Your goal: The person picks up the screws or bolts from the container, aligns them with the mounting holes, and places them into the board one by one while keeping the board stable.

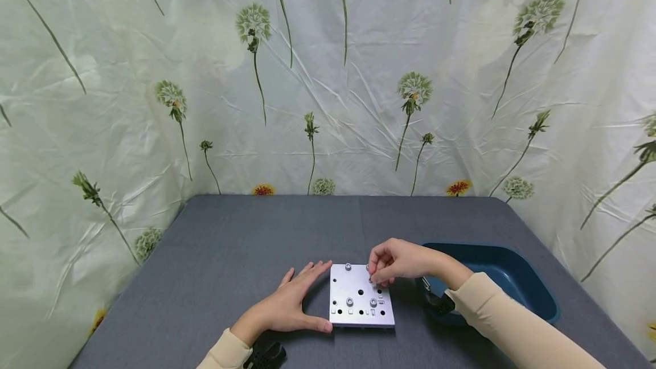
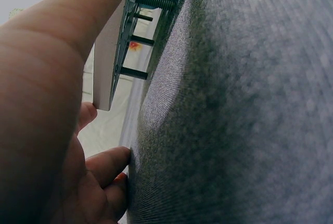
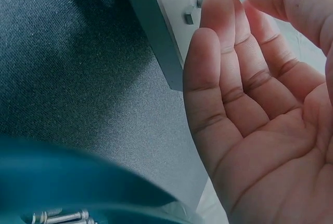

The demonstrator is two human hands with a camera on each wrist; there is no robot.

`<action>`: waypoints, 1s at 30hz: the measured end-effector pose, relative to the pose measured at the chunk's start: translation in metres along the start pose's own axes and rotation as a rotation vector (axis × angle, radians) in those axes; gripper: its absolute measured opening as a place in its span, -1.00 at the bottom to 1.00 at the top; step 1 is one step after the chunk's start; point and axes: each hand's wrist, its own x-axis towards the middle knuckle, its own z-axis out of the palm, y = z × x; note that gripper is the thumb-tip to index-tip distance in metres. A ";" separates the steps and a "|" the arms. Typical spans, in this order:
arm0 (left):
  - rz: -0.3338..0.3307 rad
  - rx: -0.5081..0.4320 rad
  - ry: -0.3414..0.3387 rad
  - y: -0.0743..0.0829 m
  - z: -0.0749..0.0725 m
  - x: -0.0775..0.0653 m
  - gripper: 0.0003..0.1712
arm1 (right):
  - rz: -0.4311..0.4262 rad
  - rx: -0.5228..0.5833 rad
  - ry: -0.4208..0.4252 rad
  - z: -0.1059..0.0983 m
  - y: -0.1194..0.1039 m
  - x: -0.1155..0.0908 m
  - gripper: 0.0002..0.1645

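Note:
A silver metal plate (image 1: 361, 278) with holes lies in front of me, several socket-head screws standing in it, two of them (image 1: 349, 302) near the front. In the left wrist view, threaded screw shanks (image 2: 134, 72) stick out beneath the plate. My left hand (image 1: 289, 303) spans the plate's left edge with fingers spread, fingertips at the far corner and thumb at the near one. At the plate's far right, my right hand (image 1: 397, 261) pinches a small screw (image 1: 371, 280) between thumb and fingertips. The fingers mostly hide that screw in the right wrist view.
A dark blue bin (image 1: 550, 300) stands on the right under my right forearm; loose screws (image 3: 62, 217) lie inside it. Grey cloth (image 1: 246, 244) covers the table. A flowered curtain (image 1: 359, 101) hangs behind and at both sides.

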 end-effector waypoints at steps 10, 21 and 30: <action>-0.019 0.002 -0.005 0.000 0.000 0.001 0.38 | 0.017 -0.011 0.023 -0.005 0.005 -0.006 -0.82; -0.015 0.001 -0.005 0.001 0.000 0.000 0.39 | 0.015 0.001 0.056 -0.014 0.010 -0.016 -0.90; -0.020 -0.004 -0.003 -0.001 0.001 0.000 0.39 | 0.025 0.010 0.079 -0.024 0.010 -0.025 -0.87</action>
